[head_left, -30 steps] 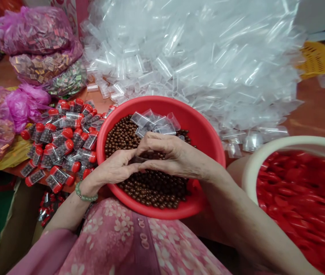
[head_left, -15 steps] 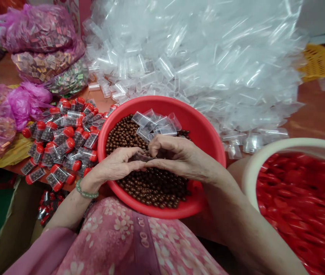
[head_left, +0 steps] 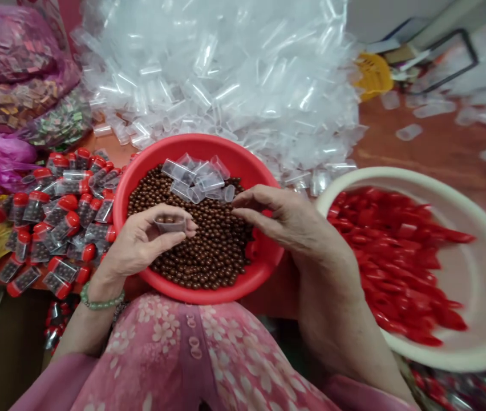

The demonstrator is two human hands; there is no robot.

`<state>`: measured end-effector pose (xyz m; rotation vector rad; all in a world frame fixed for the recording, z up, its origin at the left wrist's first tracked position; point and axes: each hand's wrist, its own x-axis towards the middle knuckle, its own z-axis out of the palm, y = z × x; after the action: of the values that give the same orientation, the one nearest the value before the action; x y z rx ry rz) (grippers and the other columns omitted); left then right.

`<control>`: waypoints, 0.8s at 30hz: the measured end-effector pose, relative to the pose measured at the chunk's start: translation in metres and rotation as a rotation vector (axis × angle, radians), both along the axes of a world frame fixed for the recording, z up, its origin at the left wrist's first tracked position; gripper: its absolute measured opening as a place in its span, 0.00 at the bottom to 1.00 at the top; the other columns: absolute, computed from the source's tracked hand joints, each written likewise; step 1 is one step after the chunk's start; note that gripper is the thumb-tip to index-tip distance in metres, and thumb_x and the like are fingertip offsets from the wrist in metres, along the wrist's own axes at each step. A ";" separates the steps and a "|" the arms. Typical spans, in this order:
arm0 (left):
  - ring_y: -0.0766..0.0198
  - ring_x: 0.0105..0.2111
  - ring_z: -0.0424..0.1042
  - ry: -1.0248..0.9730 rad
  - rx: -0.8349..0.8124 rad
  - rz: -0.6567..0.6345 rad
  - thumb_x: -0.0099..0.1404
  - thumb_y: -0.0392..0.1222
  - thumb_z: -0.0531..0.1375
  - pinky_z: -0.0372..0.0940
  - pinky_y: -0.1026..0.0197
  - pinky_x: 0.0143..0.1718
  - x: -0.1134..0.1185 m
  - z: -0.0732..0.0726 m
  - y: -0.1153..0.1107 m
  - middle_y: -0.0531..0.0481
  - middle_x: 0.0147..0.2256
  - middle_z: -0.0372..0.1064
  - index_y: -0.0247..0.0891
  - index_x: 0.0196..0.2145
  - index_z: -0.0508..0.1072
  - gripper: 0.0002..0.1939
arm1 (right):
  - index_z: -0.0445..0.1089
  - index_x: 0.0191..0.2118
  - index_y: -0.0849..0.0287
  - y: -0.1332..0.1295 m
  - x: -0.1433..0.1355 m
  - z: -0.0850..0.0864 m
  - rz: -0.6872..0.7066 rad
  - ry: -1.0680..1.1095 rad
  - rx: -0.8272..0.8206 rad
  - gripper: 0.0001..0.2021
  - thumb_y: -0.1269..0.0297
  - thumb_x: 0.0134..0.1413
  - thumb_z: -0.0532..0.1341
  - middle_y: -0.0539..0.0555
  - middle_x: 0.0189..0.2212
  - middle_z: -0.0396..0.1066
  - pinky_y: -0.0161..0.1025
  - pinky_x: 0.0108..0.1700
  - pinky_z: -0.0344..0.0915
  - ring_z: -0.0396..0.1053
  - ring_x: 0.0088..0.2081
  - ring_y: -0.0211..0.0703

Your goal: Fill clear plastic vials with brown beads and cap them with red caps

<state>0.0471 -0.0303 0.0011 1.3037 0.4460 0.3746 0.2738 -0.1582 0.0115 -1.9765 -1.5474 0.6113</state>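
Observation:
My left hand (head_left: 142,242) is closed around a clear plastic tube (head_left: 171,223), its mouth turned upward and a few brown balls showing inside. Below it is a red basin (head_left: 209,295) of shiny brown balls (head_left: 200,251). Empty clear tubes (head_left: 200,177) lie on top of the balls toward the back. My right hand (head_left: 286,220) hovers over the basin's right side, thumb and fingers apart, with nothing visible between them. A few red pieces (head_left: 251,249) lie in the basin, near the right hand.
Right of the basin stands a cream tub (head_left: 480,285) of red plastic caps (head_left: 397,262). A large heap of clear tubes (head_left: 226,85) fills the back. Filled tubes with red caps (head_left: 61,214) are piled at left, beside pink bags (head_left: 12,45). A yellow basket (head_left: 373,74) sits behind.
My hands have parted: the right one drew away from the tube and its fingers spread, while the left keeps hold. The view has swung right, bringing in more of the cream tub.

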 end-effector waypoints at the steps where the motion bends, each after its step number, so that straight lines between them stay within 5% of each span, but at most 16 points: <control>1: 0.62 0.40 0.77 -0.005 0.026 0.024 0.61 0.40 0.64 0.71 0.58 0.47 0.000 0.001 -0.002 0.47 0.38 0.78 0.36 0.43 0.74 0.12 | 0.72 0.39 0.59 -0.007 0.003 0.002 -0.015 -0.060 -0.038 0.08 0.62 0.60 0.58 0.55 0.35 0.75 0.40 0.39 0.65 0.72 0.36 0.45; 6: 0.64 0.40 0.76 0.051 0.250 0.030 0.63 0.40 0.63 0.70 0.64 0.45 0.002 0.003 -0.007 0.47 0.39 0.78 0.35 0.41 0.75 0.09 | 0.72 0.41 0.60 -0.038 0.002 0.011 0.107 -0.371 -0.339 0.08 0.63 0.58 0.61 0.57 0.36 0.76 0.44 0.42 0.63 0.72 0.39 0.51; 11: 0.65 0.40 0.76 0.078 0.252 0.012 0.65 0.41 0.62 0.69 0.66 0.43 0.003 0.003 -0.005 0.48 0.38 0.78 0.36 0.42 0.74 0.09 | 0.71 0.43 0.60 -0.047 -0.013 0.005 0.168 -0.635 -0.420 0.15 0.57 0.54 0.66 0.58 0.37 0.76 0.48 0.45 0.59 0.69 0.45 0.57; 16: 0.64 0.41 0.76 0.131 0.233 0.009 0.65 0.42 0.62 0.68 0.63 0.45 0.009 -0.002 -0.009 0.47 0.40 0.78 0.35 0.43 0.74 0.11 | 0.71 0.40 0.59 -0.045 -0.021 0.000 0.183 -0.638 -0.492 0.08 0.62 0.57 0.64 0.56 0.37 0.74 0.48 0.44 0.57 0.70 0.43 0.55; 24: 0.65 0.36 0.75 0.036 -0.237 -0.081 0.59 0.44 0.67 0.68 0.62 0.41 0.013 -0.013 -0.007 0.48 0.35 0.76 0.34 0.41 0.72 0.16 | 0.73 0.39 0.60 -0.041 -0.022 -0.013 0.212 -0.496 -0.380 0.07 0.68 0.62 0.57 0.56 0.36 0.74 0.45 0.42 0.65 0.73 0.38 0.48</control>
<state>0.0601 -0.0369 -0.0120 1.0950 0.4525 0.2235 0.2520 -0.1996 -0.0018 -2.3948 -2.0836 0.5555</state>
